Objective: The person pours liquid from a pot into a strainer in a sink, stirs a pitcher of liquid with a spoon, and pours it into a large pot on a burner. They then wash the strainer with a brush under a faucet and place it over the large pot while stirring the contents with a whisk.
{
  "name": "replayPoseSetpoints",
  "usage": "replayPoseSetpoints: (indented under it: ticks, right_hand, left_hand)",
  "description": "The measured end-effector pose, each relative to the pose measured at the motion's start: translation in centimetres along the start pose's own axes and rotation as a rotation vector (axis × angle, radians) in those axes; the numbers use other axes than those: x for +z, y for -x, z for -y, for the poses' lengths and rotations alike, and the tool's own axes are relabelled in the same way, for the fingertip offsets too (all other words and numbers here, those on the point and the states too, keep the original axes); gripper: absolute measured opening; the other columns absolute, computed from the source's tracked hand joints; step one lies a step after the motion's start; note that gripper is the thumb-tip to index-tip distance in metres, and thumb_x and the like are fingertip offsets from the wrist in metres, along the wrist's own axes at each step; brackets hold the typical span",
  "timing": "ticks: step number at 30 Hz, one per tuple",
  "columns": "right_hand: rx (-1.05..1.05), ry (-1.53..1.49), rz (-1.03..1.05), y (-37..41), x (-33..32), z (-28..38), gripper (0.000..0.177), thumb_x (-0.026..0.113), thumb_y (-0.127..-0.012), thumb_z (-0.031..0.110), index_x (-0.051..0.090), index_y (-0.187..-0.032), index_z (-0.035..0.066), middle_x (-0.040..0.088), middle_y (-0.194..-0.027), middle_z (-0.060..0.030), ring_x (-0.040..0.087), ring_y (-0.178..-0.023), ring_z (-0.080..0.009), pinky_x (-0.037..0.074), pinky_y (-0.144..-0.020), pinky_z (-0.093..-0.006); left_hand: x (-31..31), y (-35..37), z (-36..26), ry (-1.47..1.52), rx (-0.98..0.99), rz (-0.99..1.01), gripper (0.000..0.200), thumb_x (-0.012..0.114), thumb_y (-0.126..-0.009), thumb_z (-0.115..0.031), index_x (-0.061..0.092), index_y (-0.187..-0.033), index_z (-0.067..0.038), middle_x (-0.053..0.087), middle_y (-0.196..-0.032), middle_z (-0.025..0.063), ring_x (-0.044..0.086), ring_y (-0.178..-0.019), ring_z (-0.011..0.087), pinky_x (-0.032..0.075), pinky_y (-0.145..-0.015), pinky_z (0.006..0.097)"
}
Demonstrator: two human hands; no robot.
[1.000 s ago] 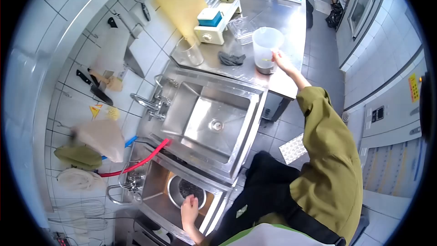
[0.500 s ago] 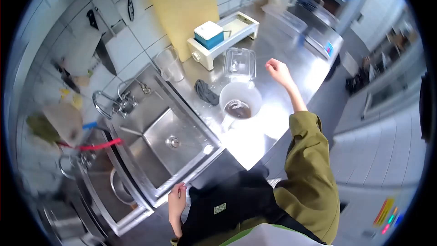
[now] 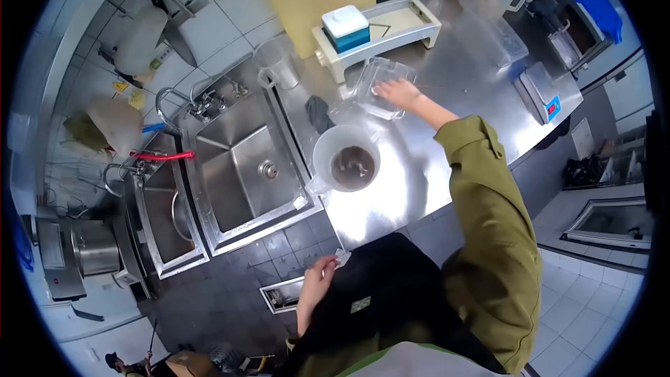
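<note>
My right hand (image 3: 398, 93) reaches over the steel counter, its fingers bent around the middle of a clear rectangular plastic lid (image 3: 382, 112). Nearer to me stands a translucent measuring jug (image 3: 322, 157) holding brown liquid. A dark grey wet cloth (image 3: 319, 113) lies between the jug and the sink. Low at the front of my black apron, my left hand (image 3: 318, 279) is closed. Its fingertips meet beside a small whitish patch, and I cannot make out what they hold.
Behind the lid stands a cream sealing machine (image 3: 380, 33) carrying a teal-and-white box (image 3: 345, 28). A clear jug (image 3: 276, 63) is near the sink (image 3: 244, 174). A scale (image 3: 541, 94) sits at the counter's right end. Another person (image 3: 125, 364) is at lower left.
My right hand has moved left from the bare counter onto the clear lid. The view has shifted, showing more floor. My left hand stays by the apron.
</note>
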State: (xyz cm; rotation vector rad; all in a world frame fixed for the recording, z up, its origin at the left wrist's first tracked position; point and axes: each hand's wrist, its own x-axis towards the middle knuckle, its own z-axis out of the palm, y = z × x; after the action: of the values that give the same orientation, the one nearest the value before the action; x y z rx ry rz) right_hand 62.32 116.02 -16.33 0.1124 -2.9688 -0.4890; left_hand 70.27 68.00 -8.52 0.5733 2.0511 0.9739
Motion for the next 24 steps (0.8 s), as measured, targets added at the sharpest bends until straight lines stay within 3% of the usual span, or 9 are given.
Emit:
replayPoseSetpoints:
  ticks: [4, 7, 11, 13, 14, 16, 19, 22, 24]
  right_hand:
    - [-0.192, 0.090, -0.240, -0.5, -0.4, -1.1, 0.017, 0.049, -0.072, 0.014, 0.053, -0.089, 0.010, 0.053, -0.087, -0.0018, 0.054, -0.084, -0.0176, 0.044, -0.069, -0.0304]
    - [-0.184, -0.096, -0.203, -1.5, -3.9, -2.5, 0.012, 0.049, -0.071, 0.014, 0.052, -0.083, 0.010, 0.052, -0.080, -0.0019, 0.054, -0.078, -0.0171, 0.042, -0.069, -0.0293]
    - [0.018, -0.416, -0.345, -0.1, -10.0, -7.6, 0.011, 0.054, -0.071, 0.011, 0.050, -0.080, 0.008, 0.050, -0.078, -0.0063, 0.055, -0.071, -0.0240, 0.045, -0.058, -0.0372]
    - [0.074, -0.427, -0.397, 2.4, -11.2, -11.6, 0.009, 0.054, -0.072, 0.006, 0.051, -0.080, 0.005, 0.050, -0.079, -0.0086, 0.055, -0.070, -0.0278, 0.046, -0.056, -0.0379]
    - [0.039, -0.379, -0.346, 4.3, -8.9, -15.5, 0.010, 0.054, -0.072, 0.006, 0.051, -0.081, 0.005, 0.051, -0.080, -0.0087, 0.055, -0.071, -0.0277, 0.046, -0.057, -0.0380]
    - [0.080, -0.312, -0.222, 9.2, -3.5, -18.3, 0.012, 0.054, -0.072, 0.007, 0.051, -0.083, 0.005, 0.051, -0.081, -0.0090, 0.055, -0.073, -0.0276, 0.047, -0.058, -0.0378]
    - [0.042, -0.253, -0.093, 13.5, 4.0, -19.7, 0.015, 0.055, -0.070, 0.007, 0.051, -0.085, 0.005, 0.052, -0.084, -0.0096, 0.056, -0.074, -0.0269, 0.048, -0.059, -0.0376]
    - [0.014, -0.392, -0.065, 14.5, 6.0, -19.1, 0.021, 0.055, -0.069, 0.006, 0.053, -0.090, 0.006, 0.052, -0.084, -0.0094, 0.055, -0.075, -0.0267, 0.048, -0.060, -0.0373]
    - [-0.029, -0.401, -0.227, 12.8, 4.0, -18.8, 0.023, 0.055, -0.070, 0.007, 0.053, -0.092, 0.005, 0.051, -0.083, -0.0084, 0.054, -0.077, -0.0249, 0.046, -0.059, -0.0369]
  left_hand:
    - [3.9, -3.3, -3.4, 0.019, 0.120, 0.070, 0.020, 0.048, -0.085, -0.015, 0.056, -0.099, -0.003, 0.062, -0.084, 0.0121, 0.061, -0.077, 0.0215, 0.046, -0.069, 0.0290]
    - [6.9, -6.7, -8.3, -0.073, 0.349, 0.094, 0.018, 0.050, -0.082, -0.015, 0.057, -0.095, -0.005, 0.061, -0.081, 0.0119, 0.059, -0.073, 0.0272, 0.046, -0.067, 0.0319]
    - [12.0, -13.9, -15.4, -0.086, 0.453, -0.153, 0.017, 0.050, -0.081, -0.016, 0.058, -0.092, -0.007, 0.060, -0.081, 0.0118, 0.058, -0.070, 0.0282, 0.046, -0.063, 0.0322]
    - [15.5, -20.2, -17.7, 0.000, 0.354, -0.234, 0.021, 0.050, -0.082, -0.020, 0.057, -0.093, -0.004, 0.061, -0.086, 0.0107, 0.060, -0.074, 0.0223, 0.046, -0.064, 0.0306]
    - [19.5, -27.2, -18.5, 0.579, 0.105, -0.018, 0.034, 0.049, -0.083, -0.029, 0.053, -0.101, -0.002, 0.059, -0.095, 0.0097, 0.058, -0.085, 0.0188, 0.045, -0.068, 0.0308]
    - [22.2, -32.6, -20.1, 1.228, -0.240, 0.193, 0.042, 0.047, -0.082, -0.041, 0.048, -0.103, -0.005, 0.057, -0.103, 0.0096, 0.053, -0.100, 0.0209, 0.042, -0.083, 0.0364]
    - [24.1, -37.1, -21.6, 1.655, -0.152, 0.327, 0.034, 0.047, -0.084, -0.035, 0.048, -0.099, -0.004, 0.056, -0.105, 0.0124, 0.052, -0.102, 0.0220, 0.040, -0.085, 0.0381]
    - [24.9, -36.8, -22.8, 1.541, -0.042, -0.058, 0.022, 0.045, -0.085, -0.019, 0.047, -0.099, -0.003, 0.055, -0.084, 0.0054, 0.053, -0.076, 0.0140, 0.044, -0.069, 0.0302]
    - [24.1, -35.3, -22.8, 1.416, -0.047, -0.202, 0.021, 0.044, -0.085, -0.016, 0.047, -0.100, -0.002, 0.050, -0.074, 0.0016, 0.049, -0.065, 0.0107, 0.043, -0.063, 0.0271]
